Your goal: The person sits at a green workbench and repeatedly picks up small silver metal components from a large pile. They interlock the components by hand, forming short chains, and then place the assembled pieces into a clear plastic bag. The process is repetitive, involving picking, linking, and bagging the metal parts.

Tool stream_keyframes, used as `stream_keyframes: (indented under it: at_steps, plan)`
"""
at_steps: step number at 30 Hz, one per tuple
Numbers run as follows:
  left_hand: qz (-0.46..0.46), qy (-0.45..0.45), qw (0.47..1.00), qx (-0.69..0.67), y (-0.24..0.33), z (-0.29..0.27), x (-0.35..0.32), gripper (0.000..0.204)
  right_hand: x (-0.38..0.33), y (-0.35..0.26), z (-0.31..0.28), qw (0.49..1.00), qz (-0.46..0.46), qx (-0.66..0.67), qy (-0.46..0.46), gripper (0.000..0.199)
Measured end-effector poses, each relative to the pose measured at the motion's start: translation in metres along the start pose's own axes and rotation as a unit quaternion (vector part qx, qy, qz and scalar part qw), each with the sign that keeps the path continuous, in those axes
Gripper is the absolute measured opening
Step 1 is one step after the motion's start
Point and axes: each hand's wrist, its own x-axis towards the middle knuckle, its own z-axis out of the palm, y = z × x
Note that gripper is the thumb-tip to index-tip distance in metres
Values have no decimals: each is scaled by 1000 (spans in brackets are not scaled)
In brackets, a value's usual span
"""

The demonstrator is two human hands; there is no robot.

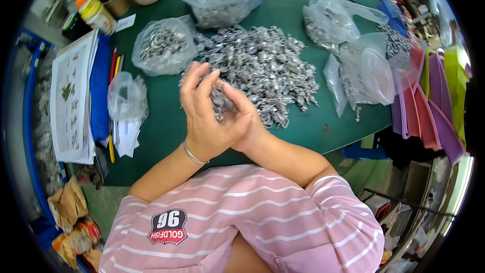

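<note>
**Metal parts cupped between two hands over the green table**

Metal parts (221, 102), small and silvery, sit in a loose clump between the person's two palms at the centre of the frame, just below the big heap (262, 65) of the same pieces spread on the green table (166, 121). The left hand (204, 116) stands upright with its fingers curled around the near side of the clump; the right hand (241, 116) presses in from the other side, heels of both hands touching. Both are closed on the parts, though how many they hold is hidden by the fingers.

To handle this well, I judge that the palms should stay sealed at the bottom (a gap there would let pieces drop onto the lap, below the table edge) and that the hands should keep over the table rather than past its rim. A light, rolling pressure would probably suit better than a hard squeeze, since the pieces look sharp-edged and springy.

Clear plastic bags (161, 45) of similar parts lie at upper left and upper right, a stack of printed sheets (70, 96) at the left, coloured folders (429, 116) at the right.
</note>
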Motion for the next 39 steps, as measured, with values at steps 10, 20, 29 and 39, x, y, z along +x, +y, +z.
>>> stream_keyframes:
  at_steps: [10,20,29,39]
  plan:
    - [29,55,993,-97,-4,14,13,55,11,-133,6,959,-283,10,-25,28]
    - [-259,101,943,-181,-59,-33,-22,38,0,-356,-50,151,-456,-867,133,32]
    - [-253,22,935,-249,-64,-29,-23,25,-22,-344,-46,173,-374,-875,253,16]
    - [-128,-143,969,156,-65,0,-25,38,-33,-266,-48,267,-187,-945,28,28]
